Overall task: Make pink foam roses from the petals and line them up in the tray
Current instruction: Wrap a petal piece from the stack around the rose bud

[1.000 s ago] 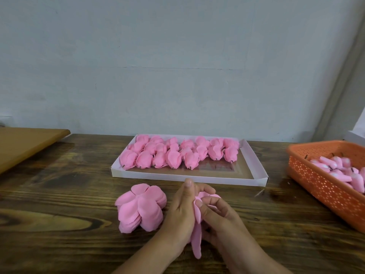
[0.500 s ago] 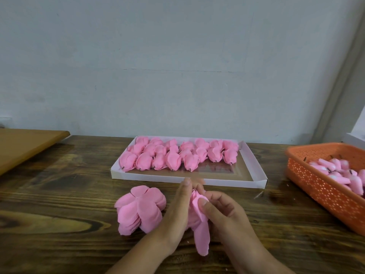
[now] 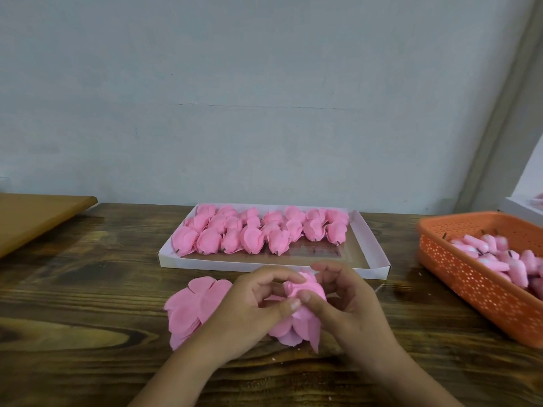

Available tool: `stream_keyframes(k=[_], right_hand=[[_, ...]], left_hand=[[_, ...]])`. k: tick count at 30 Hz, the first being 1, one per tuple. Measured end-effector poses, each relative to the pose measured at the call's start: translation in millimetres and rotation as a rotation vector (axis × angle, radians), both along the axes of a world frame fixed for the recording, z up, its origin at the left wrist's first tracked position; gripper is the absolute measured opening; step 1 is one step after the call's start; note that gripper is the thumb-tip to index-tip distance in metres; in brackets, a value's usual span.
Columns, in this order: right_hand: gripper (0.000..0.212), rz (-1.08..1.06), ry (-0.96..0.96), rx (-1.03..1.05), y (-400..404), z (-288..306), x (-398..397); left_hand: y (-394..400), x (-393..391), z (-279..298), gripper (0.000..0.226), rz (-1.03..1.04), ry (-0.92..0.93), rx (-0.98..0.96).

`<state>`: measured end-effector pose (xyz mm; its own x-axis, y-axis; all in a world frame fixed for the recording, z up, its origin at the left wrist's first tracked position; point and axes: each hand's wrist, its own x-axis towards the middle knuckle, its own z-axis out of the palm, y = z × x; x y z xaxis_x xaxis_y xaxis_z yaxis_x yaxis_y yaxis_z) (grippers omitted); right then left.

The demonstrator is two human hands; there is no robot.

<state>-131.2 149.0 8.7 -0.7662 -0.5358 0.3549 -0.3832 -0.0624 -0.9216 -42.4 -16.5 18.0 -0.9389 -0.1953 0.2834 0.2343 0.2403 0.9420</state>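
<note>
Desk: dark-stained wooden plank desk [image 3: 73, 289], knots and grain showing.
Wall: pale grey painted wall [image 3: 264, 98] behind.
Rose: half-made pink foam rose [image 3: 305, 292] at 6 o'clock, between both hands.
Left grip: left hand [image 3: 252, 306] pinches it, fingers curled.
Right grip: right hand [image 3: 349, 301] curls round it.
Petals: stack of flat pink foam petals [image 3: 194, 306] at 7 o'clock.
Tray: shallow white cardboard tray [image 3: 373, 254] at 12 o'clock, finished pink foam roses [image 3: 258, 233] in rows.
Basket: orange perforated plastic basket [image 3: 470, 277] at 3 o'clock.
</note>
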Motion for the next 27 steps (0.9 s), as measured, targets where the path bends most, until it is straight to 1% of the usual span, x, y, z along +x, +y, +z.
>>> stream_keyframes(k=[3,8,12,14,16,18,19,20,21,24,27], right_hand=[[0.046,0.06,-0.03,0.006,2.0,0.4,-4.0],[0.049,0.127,-0.046,-0.002,1.8,0.0,-7.8],[0.059,0.138,-0.068,0.006,1.2,0.1,-10.7],[0.055,0.128,-0.058,0.02,1.6,0.1,-11.6],[0.041,0.121,-0.068,0.003,2.4,1.0,-10.7],[0.024,0.14,-0.186,-0.066,3.6,2.5,-9.8],[0.018,0.155,-0.255,-0.088,4.1,3.8,-9.0],[0.015,0.155,-0.282,-0.101,5.0,4.4,-9.0],[0.015,0.131,-0.265,-0.113,5.4,3.9,-10.1],[0.025,0.024,-0.163,-0.152,5.3,0.7,-11.9],[0.019,0.022,-0.054,-0.124,1.6,-3.5,-8.6]], left_hand=[[0.8,-1.6,0.2,0.035,0.044,-0.026,-0.035],[-0.4,-1.4,-1.1,0.031,0.033,-0.018,-0.033],[0.0,-2.6,-2.1,0.031,0.037,-0.044,-0.039],[0.6,-3.8,-3.8,0.03,0.065,-0.048,-0.018],[0.8,-5.1,-5.7,0.026,0.085,-0.04,0.059],[0.5,-6.6,-6.6,0.022,0.11,-0.032,0.174],[-0.2,-7.4,-6.5,0.02,0.131,-0.029,0.229],[-1.1,-8.0,-6.6,0.019,0.14,-0.026,0.276],[-1.6,-8.5,-6.5,0.02,0.128,-0.02,0.319],[-1.4,-10.8,-7.9,0.027,0.105,-0.001,0.44],[-0.4,-14.5,-10.6,0.027,0.164,0.0,0.57]])
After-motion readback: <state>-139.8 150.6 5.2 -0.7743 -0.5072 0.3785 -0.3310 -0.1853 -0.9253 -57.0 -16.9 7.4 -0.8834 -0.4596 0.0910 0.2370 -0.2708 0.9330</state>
